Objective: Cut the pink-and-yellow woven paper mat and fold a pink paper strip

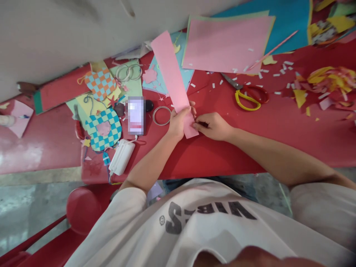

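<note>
A long pink paper strip (171,70) slants across the middle of the head view, its far end raised toward the wall. My left hand (179,121) is closed round it near the lower end, thumb on top and fingers behind. At the right edge of that lower end, my right hand (214,126) has its thumb and fingertips pinched on the paper. Just left of my left hand lies a roll of tape (161,115). Scissors (244,94) with yellow and red handles rest to the right, beyond my right hand.
Pink paper sheets (228,44) lie at the back with a thin pink stick (274,50). Paper scraps (330,85) are heaped at right. On the left are a phone (136,115), a white power bank (122,157), a blue checkered paper piece (93,124) and an orange checkered one (100,84).
</note>
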A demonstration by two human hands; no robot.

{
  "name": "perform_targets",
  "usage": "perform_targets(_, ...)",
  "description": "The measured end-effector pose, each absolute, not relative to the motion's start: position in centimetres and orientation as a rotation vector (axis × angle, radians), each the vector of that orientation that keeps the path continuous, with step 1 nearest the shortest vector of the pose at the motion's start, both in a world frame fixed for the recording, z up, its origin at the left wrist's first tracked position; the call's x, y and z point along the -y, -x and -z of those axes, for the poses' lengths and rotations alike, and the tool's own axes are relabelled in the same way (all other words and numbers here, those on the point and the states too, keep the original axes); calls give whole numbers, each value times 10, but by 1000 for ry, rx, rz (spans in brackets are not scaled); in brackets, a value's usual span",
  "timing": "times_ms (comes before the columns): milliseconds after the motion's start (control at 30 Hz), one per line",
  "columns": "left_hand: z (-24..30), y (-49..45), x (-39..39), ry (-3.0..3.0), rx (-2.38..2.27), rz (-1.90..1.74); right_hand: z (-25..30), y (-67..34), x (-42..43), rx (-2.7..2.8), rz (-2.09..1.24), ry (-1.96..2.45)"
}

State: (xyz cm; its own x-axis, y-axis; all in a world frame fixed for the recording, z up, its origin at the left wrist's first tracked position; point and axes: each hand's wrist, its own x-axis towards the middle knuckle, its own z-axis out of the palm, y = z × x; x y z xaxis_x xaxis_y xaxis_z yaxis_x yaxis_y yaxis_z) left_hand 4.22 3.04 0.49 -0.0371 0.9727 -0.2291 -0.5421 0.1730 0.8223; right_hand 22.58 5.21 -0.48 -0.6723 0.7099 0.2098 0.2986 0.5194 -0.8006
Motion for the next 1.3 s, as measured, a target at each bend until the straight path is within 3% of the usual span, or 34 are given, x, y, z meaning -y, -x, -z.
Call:
perform_targets(567, -6, -43, -28, -642, -941, -1347, 4, -226, -52, 2221, -1056, 842)
perform_targets(933, -8, -43, -29, -685, -955, -1387, 4, -227, -51, 1916, -1002, 1014)
perform_targets(1300, -5, -44, -21, -736, -933, -1094, -3, -223, -49, 1559, -1247, 928)
